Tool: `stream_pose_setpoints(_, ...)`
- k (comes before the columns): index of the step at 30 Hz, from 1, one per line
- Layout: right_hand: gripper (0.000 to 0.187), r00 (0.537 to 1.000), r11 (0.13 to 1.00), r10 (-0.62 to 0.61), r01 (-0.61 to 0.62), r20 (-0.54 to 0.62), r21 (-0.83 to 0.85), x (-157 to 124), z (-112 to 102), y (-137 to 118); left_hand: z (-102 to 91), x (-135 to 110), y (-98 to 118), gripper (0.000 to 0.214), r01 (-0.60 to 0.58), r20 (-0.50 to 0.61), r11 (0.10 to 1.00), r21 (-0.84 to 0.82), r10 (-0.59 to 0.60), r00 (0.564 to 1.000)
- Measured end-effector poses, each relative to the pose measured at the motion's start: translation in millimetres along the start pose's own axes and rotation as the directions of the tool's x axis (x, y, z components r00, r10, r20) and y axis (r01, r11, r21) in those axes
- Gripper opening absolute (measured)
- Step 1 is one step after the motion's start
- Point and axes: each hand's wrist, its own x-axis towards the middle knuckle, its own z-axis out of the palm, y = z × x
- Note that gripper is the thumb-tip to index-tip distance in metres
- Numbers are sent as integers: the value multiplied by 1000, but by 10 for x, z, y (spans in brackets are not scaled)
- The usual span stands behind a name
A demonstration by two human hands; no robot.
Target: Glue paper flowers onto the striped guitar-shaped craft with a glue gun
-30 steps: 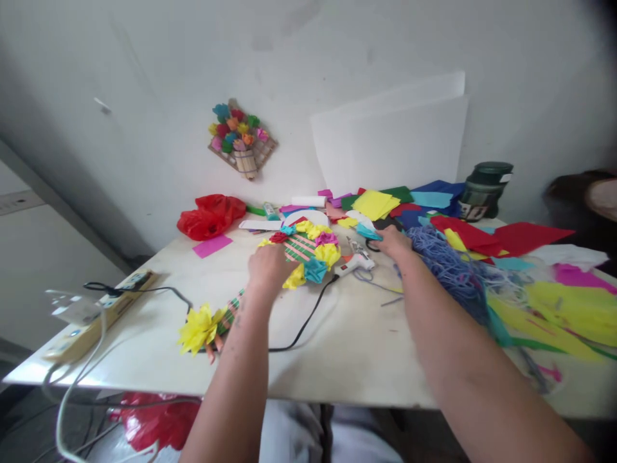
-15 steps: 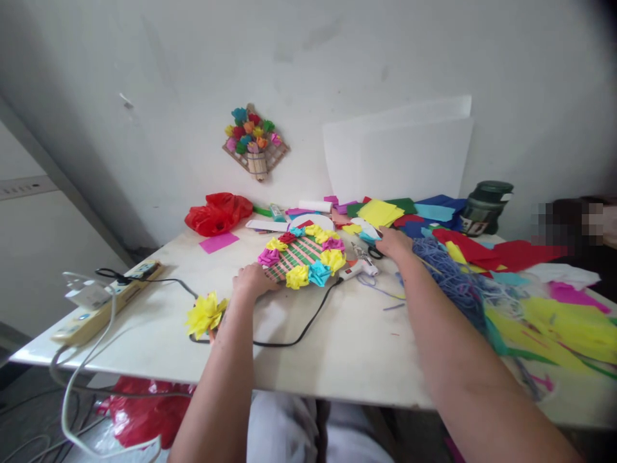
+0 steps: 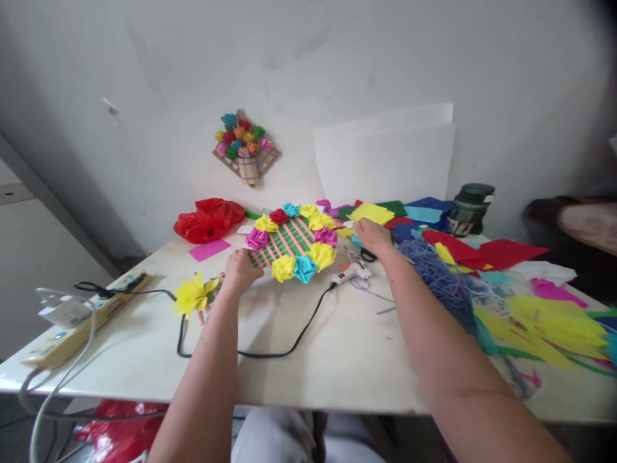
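Observation:
My left hand (image 3: 242, 270) grips the lower left part of a woven green and pink fan (image 3: 289, 240), edged with yellow, blue, pink and red paper flowers. The fan is tilted up off the table. From under my hand its handle end sticks out to the left, with a large yellow flower (image 3: 193, 294). My right hand (image 3: 373, 236) is closed beside the yellow paper sheets (image 3: 373, 212); a thin pale tip shows at its fingers, too small to name. Just below lie black-handled scissors (image 3: 368, 255) and a white glue gun (image 3: 354, 273) with a black cord.
Tangled blue-grey yarn (image 3: 429, 267) and coloured paper scraps cover the right side. A dark green jar (image 3: 471, 209) stands behind them. A red plastic bag (image 3: 209, 220) lies at the back left, and a power strip (image 3: 96, 315) with cables at the left edge.
My left hand has raised and tilted the fan, and its flowered handle end now shows more. My right hand has shifted left, away from the scissors, and its fingers have closed.

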Motion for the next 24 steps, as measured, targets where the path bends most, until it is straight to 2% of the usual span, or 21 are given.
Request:
stream_pose_setpoints(4, 40, 982, 997, -74, 77, -171, 11, -9, -37, -39, 34, 131, 48, 40, -110, -243, 994, -4, 106, 964)
stream_pose_setpoints(7, 41, 978, 996, -74, 84, -194, 41, -13, -41, -28, 154, 243, 60, 42, -143, -342, 989, -25, 126, 931)
stream_pose_setpoints(12, 30, 981, 969, -121, 150, -154, 196, -6, 39, -10, 431, 399, -33, 47, -144, -406, 987, -69, 104, 908)
stream_pose_setpoints(17, 27, 957, 860, -260, 290, -129, 419, 1, 172, -14, 571, 445, -135, 44, -194, -443, 979, -62, 147, 884)
stream_pose_setpoints(20, 32, 941, 812, -337, 310, -35, 495, -10, 209, -8, 582, 448, -158, 47, -195, -436, 978, -78, 143, 888)
stream_pose_setpoints(24, 34, 923, 797, -364, 240, 123, 554, -53, 181, -17, 572, 459, -169, 48, -178, -447, 979, -97, 117, 887)
